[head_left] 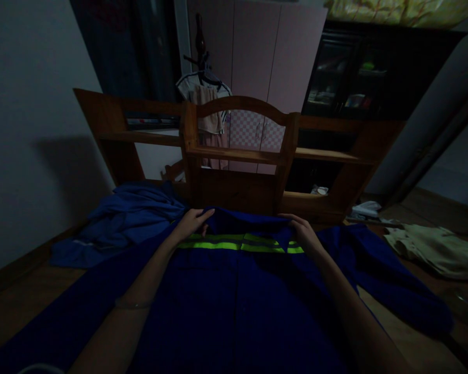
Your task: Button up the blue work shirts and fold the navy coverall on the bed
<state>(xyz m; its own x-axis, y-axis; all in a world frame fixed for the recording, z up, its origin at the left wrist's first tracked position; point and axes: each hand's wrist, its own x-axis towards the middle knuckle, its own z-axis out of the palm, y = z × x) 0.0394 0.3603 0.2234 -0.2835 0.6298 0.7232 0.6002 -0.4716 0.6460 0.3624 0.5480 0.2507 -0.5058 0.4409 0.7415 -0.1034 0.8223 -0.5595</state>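
Note:
A dark blue work jacket (242, 301) with a bright yellow-green reflective stripe (234, 243) lies spread flat in front of me on a wooden surface. My left hand (193, 222) pinches the jacket's far edge on the left, fingers closed on the cloth. My right hand (302, 231) grips the same far edge on the right, fingers curled over the fabric. Both forearms reach forward over the jacket. One sleeve (390, 280) stretches out to the right.
A crumpled blue garment (128, 218) lies at the left beyond the jacket. A beige garment (432, 246) lies at the right. A wooden headboard with shelves (237, 156) stands just behind, with clothes on hangers (206, 104), a pink wardrobe (265, 78) and a dark cabinet (359, 78) beyond.

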